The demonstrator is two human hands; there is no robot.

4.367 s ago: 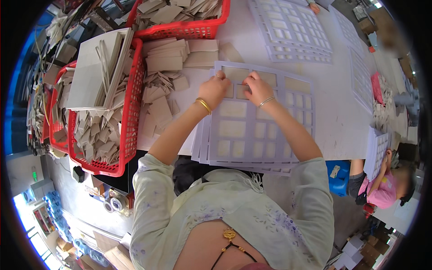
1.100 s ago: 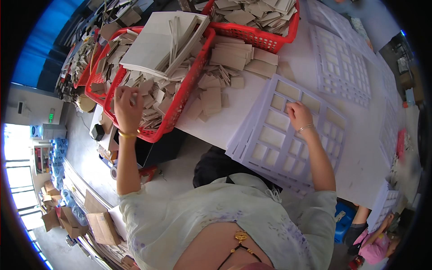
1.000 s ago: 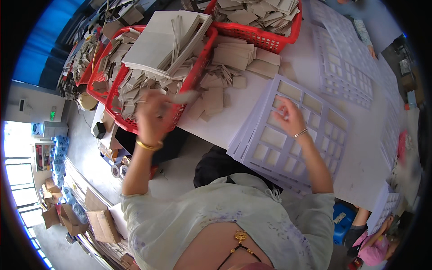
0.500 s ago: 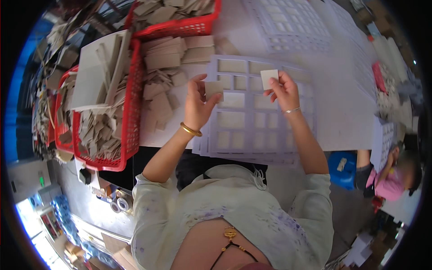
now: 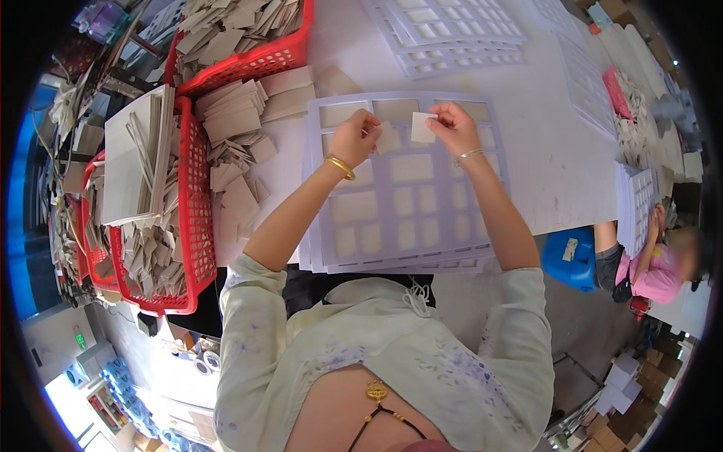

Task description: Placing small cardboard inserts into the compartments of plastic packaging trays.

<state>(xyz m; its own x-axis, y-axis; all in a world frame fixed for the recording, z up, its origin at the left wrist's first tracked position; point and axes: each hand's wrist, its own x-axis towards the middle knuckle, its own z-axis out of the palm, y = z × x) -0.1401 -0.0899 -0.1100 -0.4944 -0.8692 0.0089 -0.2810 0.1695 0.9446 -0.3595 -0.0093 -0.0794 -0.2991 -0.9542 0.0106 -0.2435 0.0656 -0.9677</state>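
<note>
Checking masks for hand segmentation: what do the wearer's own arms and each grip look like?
Left grip: ungloved, gold-coloured bangle at the wrist. Right grip: ungloved, slimmer silver-coloured bracelet. Loose pale sleeves with faint purple print end near the elbows.

I count, from my distant post, two hands (image 5: 356,141) (image 5: 458,131), two small pale cards (image 5: 388,138) (image 5: 422,128), two bracelets (image 5: 343,169) (image 5: 472,154), one gold pendant (image 5: 377,390), one stack of windowed panels (image 5: 384,212) beneath the hands, at least three red baskets (image 5: 248,64) (image 5: 199,218) (image 5: 96,260), and one pink-clad co-worker (image 5: 652,273).
</note>
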